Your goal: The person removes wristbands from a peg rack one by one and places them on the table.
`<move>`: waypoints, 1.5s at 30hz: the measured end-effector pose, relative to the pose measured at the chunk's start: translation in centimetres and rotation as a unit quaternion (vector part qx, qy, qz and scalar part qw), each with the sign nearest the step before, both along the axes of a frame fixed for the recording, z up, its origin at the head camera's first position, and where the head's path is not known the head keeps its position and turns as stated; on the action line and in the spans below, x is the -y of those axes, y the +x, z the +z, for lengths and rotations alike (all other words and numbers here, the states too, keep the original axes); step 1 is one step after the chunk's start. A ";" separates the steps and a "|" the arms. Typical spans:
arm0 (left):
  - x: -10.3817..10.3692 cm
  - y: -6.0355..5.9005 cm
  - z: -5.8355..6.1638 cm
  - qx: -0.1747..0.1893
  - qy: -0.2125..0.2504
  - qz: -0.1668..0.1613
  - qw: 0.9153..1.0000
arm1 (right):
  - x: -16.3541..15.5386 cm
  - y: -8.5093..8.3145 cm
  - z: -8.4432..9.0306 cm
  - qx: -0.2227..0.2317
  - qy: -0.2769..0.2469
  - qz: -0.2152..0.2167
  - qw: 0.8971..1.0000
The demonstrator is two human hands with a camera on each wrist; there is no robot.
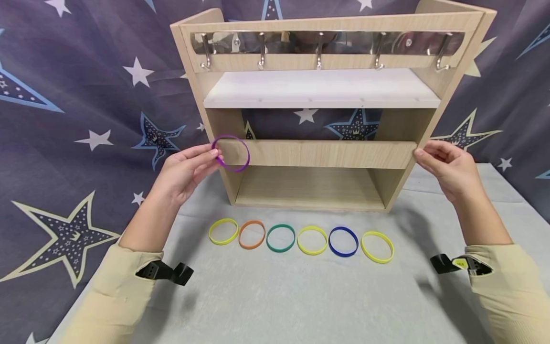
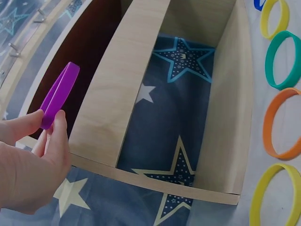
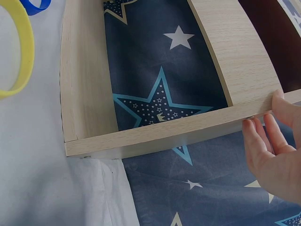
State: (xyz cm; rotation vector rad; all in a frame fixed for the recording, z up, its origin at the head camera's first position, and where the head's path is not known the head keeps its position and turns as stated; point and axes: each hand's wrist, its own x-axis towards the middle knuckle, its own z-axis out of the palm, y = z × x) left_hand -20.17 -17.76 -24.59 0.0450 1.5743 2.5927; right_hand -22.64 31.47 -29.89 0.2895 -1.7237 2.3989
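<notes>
Because the purple band (image 1: 232, 153) looks light, thin and floppy, I pinch its near-left rim with my left hand (image 1: 185, 171), my right hand (image 1: 447, 168) steadying the rack (image 1: 320, 154) with relaxed fingers.

- Your head camera looks forward and down from above the table, taking in the whole wooden shelf unit (image 1: 318, 110) and both your forearms
- Your left wrist camera sits close by the unit's left side panel (image 2: 155, 181), looking across its open compartments
- Your right wrist camera sits just as close at the right side panel (image 3: 169, 132)
- Both wrist views share the unit's middle rail (image 2: 117, 80) and star backdrop (image 3: 155, 70) with the head view
</notes>
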 end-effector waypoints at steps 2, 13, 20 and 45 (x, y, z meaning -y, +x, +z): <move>0.1 0.1 -0.1 0.006 -0.016 -0.006 1.000 | 0.0 0.0 0.0 -0.002 0.001 0.000 1.000; 0.6 0.1 -0.8 0.022 -0.080 -0.038 0.996 | 0.0 0.0 -0.1 -0.007 0.003 0.001 1.000; 1.2 0.1 -1.4 0.015 -0.117 -0.059 0.991 | 0.0 -0.1 -0.1 -0.008 0.005 0.002 1.000; 4.0 0.0 -3.5 0.057 -0.243 -0.112 0.962 | 0.0 -0.1 -0.1 -0.004 0.010 -0.002 1.000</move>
